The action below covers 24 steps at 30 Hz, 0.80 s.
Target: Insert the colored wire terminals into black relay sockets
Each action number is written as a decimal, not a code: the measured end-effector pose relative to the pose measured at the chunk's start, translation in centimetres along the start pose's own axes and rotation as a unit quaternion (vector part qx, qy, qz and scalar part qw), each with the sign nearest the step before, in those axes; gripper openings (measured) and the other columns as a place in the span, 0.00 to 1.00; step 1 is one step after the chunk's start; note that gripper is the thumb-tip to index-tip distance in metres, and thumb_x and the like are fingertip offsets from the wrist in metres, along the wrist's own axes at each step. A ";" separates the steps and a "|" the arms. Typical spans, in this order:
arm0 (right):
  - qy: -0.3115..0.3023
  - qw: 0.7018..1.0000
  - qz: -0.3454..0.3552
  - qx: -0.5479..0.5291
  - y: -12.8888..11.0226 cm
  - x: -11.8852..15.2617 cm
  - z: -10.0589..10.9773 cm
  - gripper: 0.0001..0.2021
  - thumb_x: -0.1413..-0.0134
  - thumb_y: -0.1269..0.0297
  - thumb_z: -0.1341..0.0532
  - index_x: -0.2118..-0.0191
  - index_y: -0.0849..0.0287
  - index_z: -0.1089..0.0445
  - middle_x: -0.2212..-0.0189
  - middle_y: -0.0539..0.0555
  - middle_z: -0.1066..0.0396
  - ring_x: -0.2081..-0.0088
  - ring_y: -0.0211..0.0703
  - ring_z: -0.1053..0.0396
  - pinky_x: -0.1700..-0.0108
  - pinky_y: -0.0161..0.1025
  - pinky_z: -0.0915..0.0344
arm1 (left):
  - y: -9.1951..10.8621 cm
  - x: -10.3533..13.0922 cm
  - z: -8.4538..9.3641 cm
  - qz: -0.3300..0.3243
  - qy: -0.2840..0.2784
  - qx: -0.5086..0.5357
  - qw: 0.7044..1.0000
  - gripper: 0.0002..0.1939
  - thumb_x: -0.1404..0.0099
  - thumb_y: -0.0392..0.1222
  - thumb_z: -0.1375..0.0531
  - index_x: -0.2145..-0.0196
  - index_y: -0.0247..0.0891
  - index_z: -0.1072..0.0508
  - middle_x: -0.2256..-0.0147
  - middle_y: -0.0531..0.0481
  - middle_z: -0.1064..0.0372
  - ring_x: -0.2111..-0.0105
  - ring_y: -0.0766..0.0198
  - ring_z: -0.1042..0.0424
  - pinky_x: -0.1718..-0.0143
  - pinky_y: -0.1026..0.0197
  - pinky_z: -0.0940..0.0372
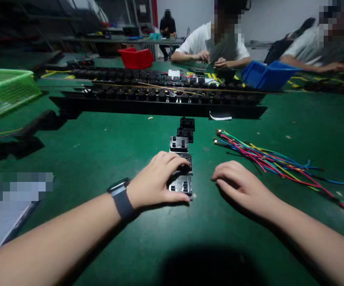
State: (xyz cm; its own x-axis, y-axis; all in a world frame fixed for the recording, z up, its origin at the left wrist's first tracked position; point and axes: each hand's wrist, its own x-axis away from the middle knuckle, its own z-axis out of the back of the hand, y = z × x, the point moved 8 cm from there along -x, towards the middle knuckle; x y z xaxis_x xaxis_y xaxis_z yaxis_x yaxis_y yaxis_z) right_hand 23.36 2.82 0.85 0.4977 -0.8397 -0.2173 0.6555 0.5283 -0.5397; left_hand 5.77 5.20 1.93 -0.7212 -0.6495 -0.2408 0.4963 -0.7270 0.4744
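The left hand (157,178) is laid over the nearest black connector housing (181,184), its fingers (176,163) curled over the top and the thumb pressed along the near edge, so the housing is clamped. This housing lies at the near end of a row of housings (184,137) on the green counter (100,151). The right hand (237,184) rests palm down just beside it, fingers together and empty. A bundle of coloured wires (267,161) lies to the right.

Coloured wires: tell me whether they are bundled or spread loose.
Spread loose: the coloured wires fan out on the green table, ends apart, untouched by the right hand.
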 end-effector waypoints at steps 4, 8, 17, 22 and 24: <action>-0.005 1.000 -0.003 0.004 0.1 -0.1 0.1 0.06 0.40 0.70 0.45 0.60 0.58 0.31 0.61 0.55 0.31 0.55 0.43 0.37 0.52 0.43 0.38 | -0.6 -0.2 0.5 0.028 0.019 -0.007 0.999 0.40 0.49 0.68 0.38 0.47 0.38 0.37 0.50 0.43 0.38 0.50 0.51 0.40 0.47 0.48 0.42; -0.004 1.000 -0.005 0.005 0.0 -0.3 0.2 0.06 0.40 0.69 0.45 0.61 0.58 0.31 0.61 0.55 0.30 0.55 0.44 0.36 0.53 0.44 0.38 | -0.8 -0.2 1.2 0.040 0.045 0.000 0.998 0.33 0.43 0.63 0.39 0.48 0.38 0.37 0.50 0.42 0.40 0.49 0.51 0.41 0.46 0.47 0.43; 0.000 1.000 0.001 0.006 -0.2 -0.5 0.3 0.06 0.40 0.69 0.45 0.62 0.58 0.31 0.62 0.55 0.30 0.56 0.45 0.35 0.53 0.44 0.38 | -1.8 -0.4 1.9 0.074 0.090 0.011 0.993 0.13 0.33 0.43 0.45 0.53 0.36 0.35 0.51 0.43 0.36 0.48 0.56 0.39 0.44 0.51 0.43; 0.000 1.000 0.001 0.010 0.0 -0.4 0.3 0.06 0.40 0.70 0.45 0.61 0.58 0.31 0.61 0.55 0.30 0.56 0.45 0.35 0.53 0.44 0.38 | -1.9 -0.5 1.9 0.065 0.090 0.035 0.993 0.06 0.34 0.38 0.46 0.59 0.37 0.32 0.55 0.46 0.34 0.51 0.58 0.37 0.47 0.53 0.41; -0.001 1.000 0.002 0.012 0.0 -0.4 0.2 0.06 0.40 0.70 0.45 0.61 0.58 0.31 0.61 0.55 0.30 0.55 0.45 0.36 0.52 0.45 0.38 | -1.8 -0.5 1.9 0.061 0.090 0.033 0.994 0.06 0.34 0.38 0.45 0.59 0.37 0.32 0.55 0.46 0.34 0.51 0.58 0.37 0.47 0.53 0.42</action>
State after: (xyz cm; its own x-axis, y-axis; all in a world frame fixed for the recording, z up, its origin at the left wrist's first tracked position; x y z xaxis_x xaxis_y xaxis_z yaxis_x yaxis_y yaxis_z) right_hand 23.32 3.18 1.13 0.5014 -0.8371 -0.2187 0.6664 0.5349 -0.5195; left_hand 4.30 7.28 2.76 -0.5565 -0.7660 -0.3218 0.5379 -0.6274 0.5630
